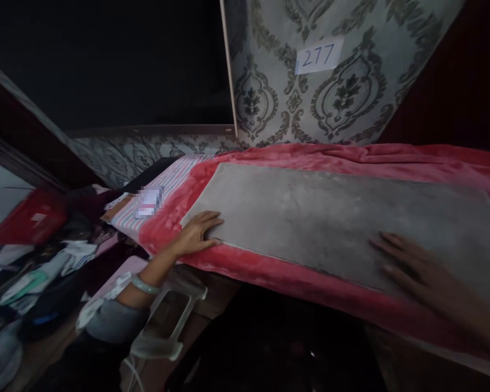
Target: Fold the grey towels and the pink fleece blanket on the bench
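Head view, left hand (pixel 196 233) open at near-left corner of grey sheet (pixel 289 218), right hand (pixel 414 267) open, wide stretch between

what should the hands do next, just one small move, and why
Probably a light smoothing sweep of the right hand along the grey sheet: its surface shows faint uneven patches, the right hand is spread over it, and the left hand lies at its left end, placed to steady it.

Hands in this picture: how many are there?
2: the left hand rests at the left end of the grey sheet; the right hand, blurred, is on or just over its right part. No others show.
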